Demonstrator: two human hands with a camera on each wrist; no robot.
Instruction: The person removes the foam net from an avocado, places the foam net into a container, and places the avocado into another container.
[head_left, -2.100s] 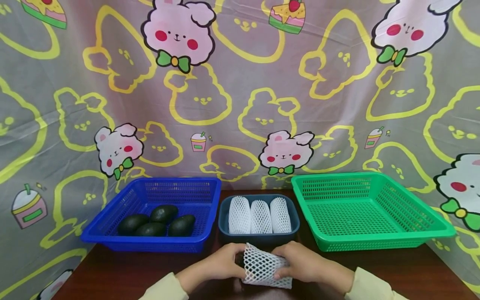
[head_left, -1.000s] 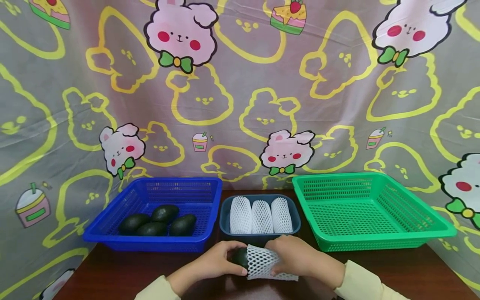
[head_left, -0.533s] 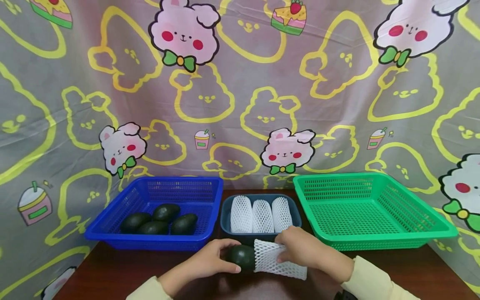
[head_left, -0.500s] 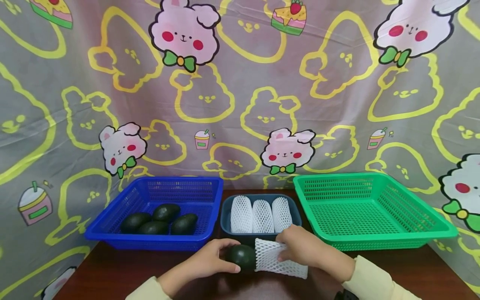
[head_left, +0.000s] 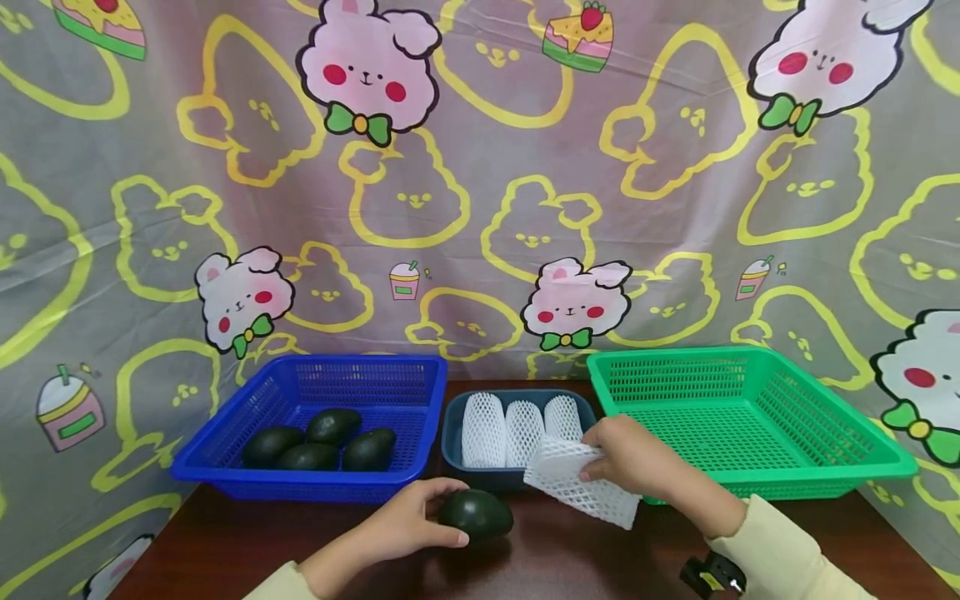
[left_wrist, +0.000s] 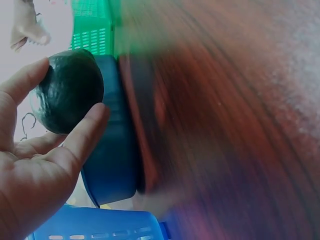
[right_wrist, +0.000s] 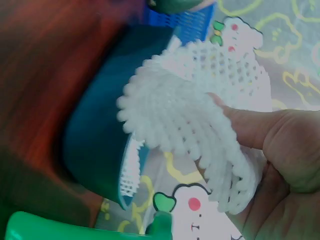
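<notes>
A dark green avocado [head_left: 477, 515] is held in my left hand [head_left: 408, 523], above the front of the table; in the left wrist view my thumb and fingers curl round the avocado [left_wrist: 70, 90]. My right hand [head_left: 628, 454] pinches a white foam net sleeve [head_left: 581, 483] in front of the small dark blue tray. Up close in the right wrist view, the foam net sleeve [right_wrist: 185, 105] is bent, with one end gaping and nothing seen inside it. Avocado and sleeve are apart.
Several avocados [head_left: 367, 450] lie in the blue basket [head_left: 300, 482] at left. More white foam net sleeves [head_left: 483, 429] stand in the dark blue tray [head_left: 453, 442] at centre. A green basket [head_left: 757, 477] is at right, and a patterned cloth [head_left: 480, 167] hangs behind the brown table [head_left: 247, 542].
The sleeve has come off the avocado as my right hand drew it right and then upward. My left hand keeps hold of the avocado, now bare, and has shifted slightly left.
</notes>
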